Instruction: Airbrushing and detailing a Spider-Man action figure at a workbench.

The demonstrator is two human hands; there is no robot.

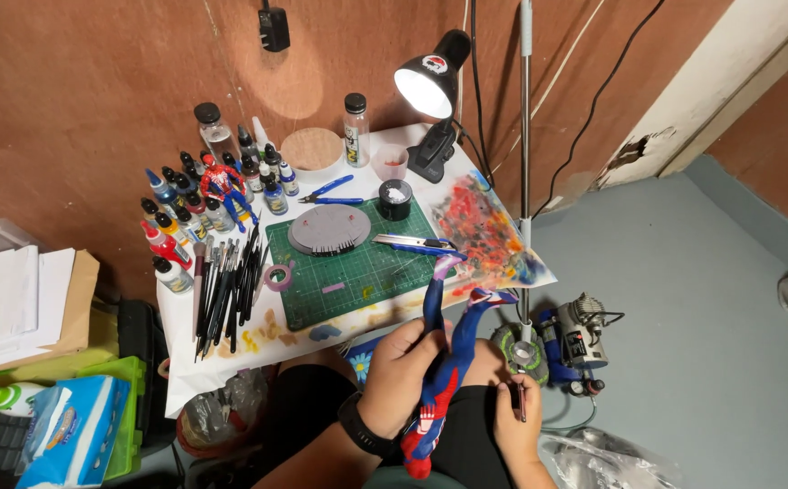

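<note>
Left hand (398,371) gripped red-blue figure (444,371) below green cutting mat (358,258); right hand (514,421) pinched thin tool (521,398) beside it. Figure looked mostly painted, touch-ups prob. left.

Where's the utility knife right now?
In the head view, the utility knife lies on the right edge of the green cutting mat, just below the black jar and above the left hand.
</note>
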